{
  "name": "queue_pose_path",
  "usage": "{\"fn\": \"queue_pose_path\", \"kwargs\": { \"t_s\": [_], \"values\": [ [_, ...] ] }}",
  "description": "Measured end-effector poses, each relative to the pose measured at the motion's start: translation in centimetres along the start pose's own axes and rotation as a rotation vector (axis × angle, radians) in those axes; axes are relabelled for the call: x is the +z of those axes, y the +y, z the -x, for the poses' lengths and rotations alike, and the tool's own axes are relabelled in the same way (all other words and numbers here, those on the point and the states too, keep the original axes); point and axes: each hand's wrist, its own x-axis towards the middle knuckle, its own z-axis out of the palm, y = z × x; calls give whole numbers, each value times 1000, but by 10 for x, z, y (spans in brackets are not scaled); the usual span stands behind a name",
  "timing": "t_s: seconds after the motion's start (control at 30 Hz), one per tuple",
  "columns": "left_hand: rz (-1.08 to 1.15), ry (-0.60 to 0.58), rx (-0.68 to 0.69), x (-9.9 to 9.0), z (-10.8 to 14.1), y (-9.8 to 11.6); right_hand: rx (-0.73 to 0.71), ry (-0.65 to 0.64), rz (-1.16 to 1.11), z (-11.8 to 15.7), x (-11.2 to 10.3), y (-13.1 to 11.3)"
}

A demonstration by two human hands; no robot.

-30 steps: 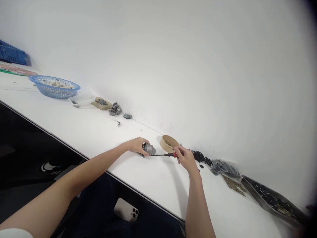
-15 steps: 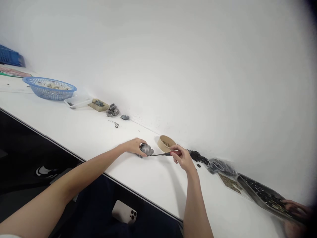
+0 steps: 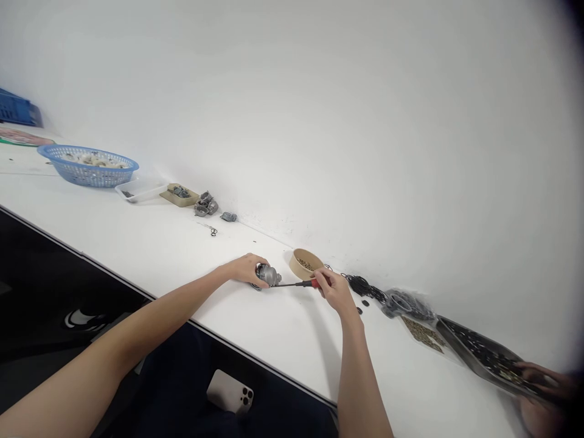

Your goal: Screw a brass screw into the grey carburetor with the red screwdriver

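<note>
Near the middle of the white table, my left hand (image 3: 250, 270) is closed around a grey metal housing (image 3: 270, 275) and holds it against the tabletop. My right hand (image 3: 334, 289) grips the red and black handle of a screwdriver (image 3: 298, 284). The shaft runs left, and its tip touches the lower right side of the housing; any screw there is too small to make out. Just behind the screwdriver stands a round cardboard tub (image 3: 301, 263) with small brass-coloured screws in it.
Leftward lie scissors (image 3: 212, 231), grey metal parts (image 3: 205, 204), a cardboard tray (image 3: 180, 194), a clear tray (image 3: 140, 190) and a blue basket (image 3: 91, 173). Rightward are black cords (image 3: 365, 288), a plastic bag (image 3: 408, 306) and a metal tray (image 3: 474, 359), where another person's hand (image 3: 542, 377) reaches in.
My right hand's fingers have closed more tightly around the screwdriver handle, after being more spread. The housing and my left hand stay in place.
</note>
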Motion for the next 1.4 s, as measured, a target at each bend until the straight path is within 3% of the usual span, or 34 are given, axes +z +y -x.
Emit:
{"fn": "queue_pose_path", "kwargs": {
  "t_s": [0.1,0.3,0.57,0.7,0.83,0.97,1.4],
  "values": [
    [3,0,-5,1,0,-1,-80,-44,-56,-1,-1,1],
    [-4,12,19,1,1,0,39,-5,9,-1,-1,-2],
    [-71,35,10,-2,-2,-10,20,-67,-94,2,4,-4],
    [-130,73,92,-2,-3,-13,47,-91,-131,0,5,0],
    [-258,169,252,-2,-3,-10,-29,29,-187,0,-4,9],
    [-387,249,316,1,-3,-8,-86,177,-303,1,-10,14],
    [-421,263,372,9,-3,-5,-46,102,-299,-4,4,10]
  ]
}}
